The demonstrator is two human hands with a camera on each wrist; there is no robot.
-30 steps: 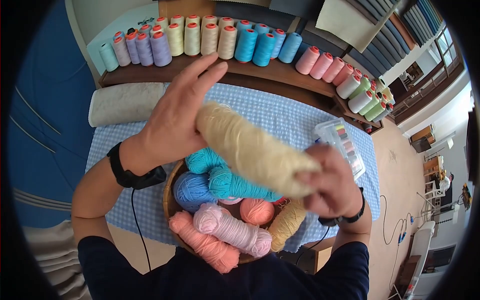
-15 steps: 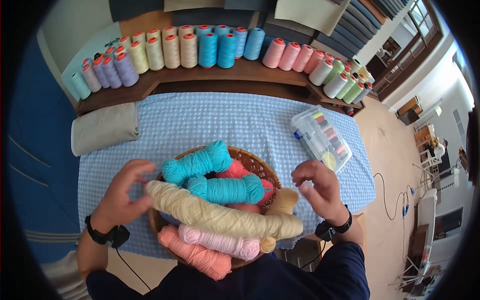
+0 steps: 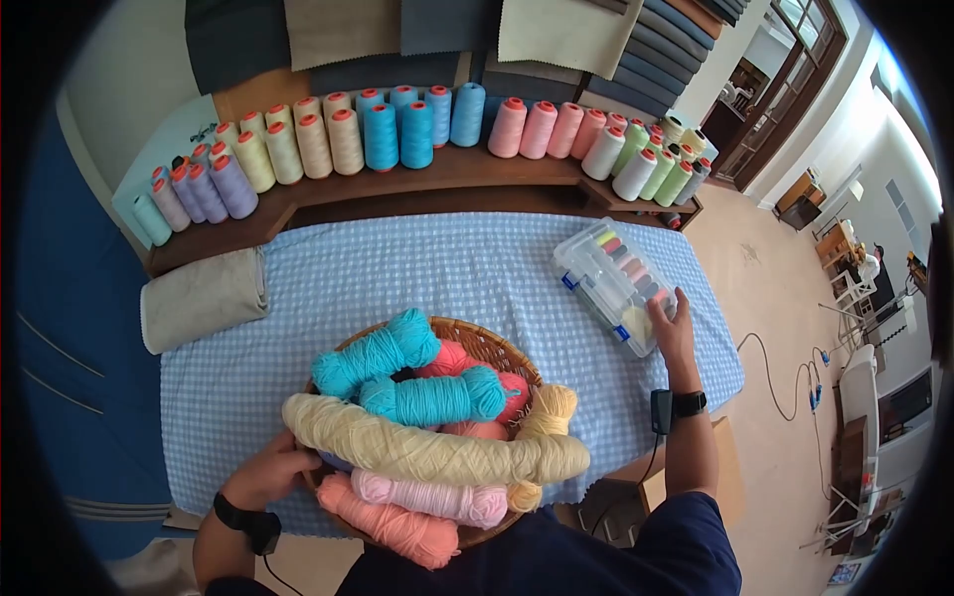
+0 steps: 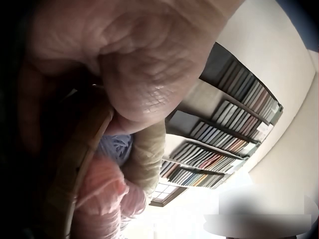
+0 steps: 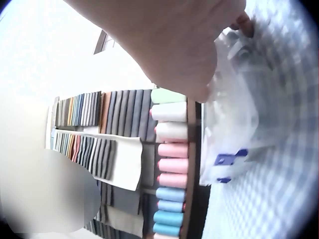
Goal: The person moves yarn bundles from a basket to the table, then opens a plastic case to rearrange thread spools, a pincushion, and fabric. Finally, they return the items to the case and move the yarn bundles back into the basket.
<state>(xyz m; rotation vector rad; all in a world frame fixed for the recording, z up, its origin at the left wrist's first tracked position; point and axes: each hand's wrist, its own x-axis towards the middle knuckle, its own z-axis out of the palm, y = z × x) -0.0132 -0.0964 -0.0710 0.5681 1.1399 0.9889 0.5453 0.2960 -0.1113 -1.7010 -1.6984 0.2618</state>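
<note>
In the head view my left hand (image 3: 266, 475) grips the left rim of a wicker basket (image 3: 487, 343); the left wrist view has the thumb over the rim (image 4: 82, 169), the other fingers in shadow. A long cream yarn skein (image 3: 437, 445) lies across the basket on turquoise (image 3: 432, 397), pink (image 3: 432, 497), coral (image 3: 393, 521) and yellow skeins (image 3: 549, 412). My right hand (image 3: 676, 343) holds the right edge of a clear plastic box (image 3: 596, 288) of small spools; in the right wrist view the palm partly covers the box (image 5: 224, 134).
A curved brown shelf (image 3: 397, 189) with rows of thread cones stands at the table's back. A rolled grey cloth (image 3: 204, 298) lies at the left on the blue checked tablecloth (image 3: 397, 268). Fabric samples (image 3: 556, 35) hang behind. Cables (image 3: 785, 397) lie on the floor at right.
The cream skein, earlier held up, came down onto the basket and was let go. Since then my left hand has taken the basket rim and my right hand has moved up to the plastic box.
</note>
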